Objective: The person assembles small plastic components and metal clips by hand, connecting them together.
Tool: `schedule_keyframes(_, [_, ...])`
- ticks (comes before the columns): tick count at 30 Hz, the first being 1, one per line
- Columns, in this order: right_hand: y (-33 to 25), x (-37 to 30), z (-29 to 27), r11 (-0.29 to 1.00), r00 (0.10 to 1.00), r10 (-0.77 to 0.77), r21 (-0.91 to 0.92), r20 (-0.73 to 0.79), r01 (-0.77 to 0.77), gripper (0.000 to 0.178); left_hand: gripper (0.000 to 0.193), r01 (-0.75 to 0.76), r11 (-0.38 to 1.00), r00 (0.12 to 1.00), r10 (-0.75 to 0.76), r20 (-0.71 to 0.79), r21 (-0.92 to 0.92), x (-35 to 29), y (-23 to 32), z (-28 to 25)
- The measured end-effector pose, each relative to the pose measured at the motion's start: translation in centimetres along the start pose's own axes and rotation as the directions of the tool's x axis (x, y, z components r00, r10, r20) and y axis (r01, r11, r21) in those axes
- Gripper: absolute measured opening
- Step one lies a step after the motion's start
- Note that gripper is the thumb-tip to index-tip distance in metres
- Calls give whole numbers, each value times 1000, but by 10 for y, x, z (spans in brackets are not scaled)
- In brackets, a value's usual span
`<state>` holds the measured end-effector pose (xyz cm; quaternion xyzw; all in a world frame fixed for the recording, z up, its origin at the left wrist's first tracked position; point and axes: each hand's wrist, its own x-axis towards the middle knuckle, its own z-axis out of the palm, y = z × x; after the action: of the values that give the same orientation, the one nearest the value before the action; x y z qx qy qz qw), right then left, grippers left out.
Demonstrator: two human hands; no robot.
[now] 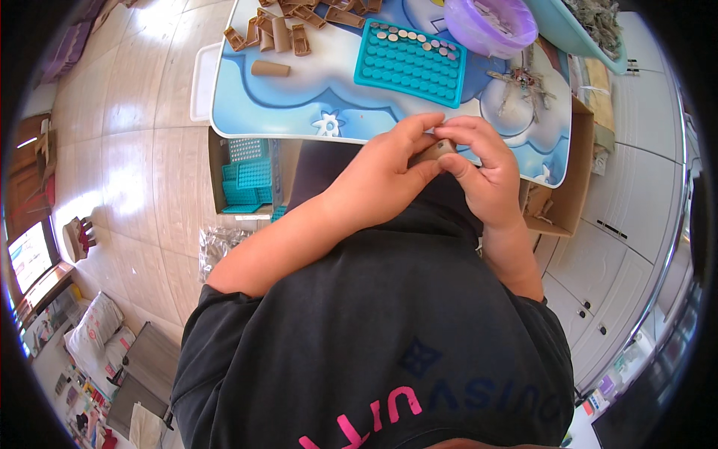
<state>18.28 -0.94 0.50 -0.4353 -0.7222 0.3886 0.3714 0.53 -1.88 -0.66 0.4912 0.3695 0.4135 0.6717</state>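
Observation:
Both hands meet over the near edge of the table, around a small brown plastic casing point(445, 147). My left hand point(385, 170) grips it from the left, thumb and fingers bent around it. From the right, my right hand point(488, 165) pinches the same casing with thumb and fingers. Much of the piece is hidden by the fingers. Just beyond the hands lies a teal tray point(411, 71) of round cells, with small silvery discs in some cells of its far rows. A single brown casing point(270, 69) lies on the table's left, apart from a pile of similar casings point(280, 34).
A purple basket point(490, 30) and a teal basin point(576, 34) stand at the far right. Near them lies a tangle of thin wired parts point(526, 81). Below the table's left edge, a box point(218, 179) holds teal trays; another cardboard box point(582, 172) stands right.

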Motion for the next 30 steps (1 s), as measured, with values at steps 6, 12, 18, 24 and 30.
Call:
schedule_keyframes(6, [-1,-7,8,866,979,134,498,-154,-41,28,22,90,990,996,-91,3,108,-1,15,-7])
schedule_keyframes(12, [2,-4,19,784,967,133,620,-217,31,26,14,-125,906,975,187,-117,405,0,17,-1])
schedule_keyframes(18, [-2,9,4,939,988,141,326,-63,-113,26,19,90,990,996,-89,9,-111,10,2,-9])
schedule_keyframes(24, [4,77,-53,897,978,-141,-439,-156,60,19,32,297,868,955,-277,108,-398,9,12,-14])
schedule_keyframes(30, [0,157,-93,643,999,-25,-765,21,32,18,33,353,874,935,-317,159,-333,15,15,-10])
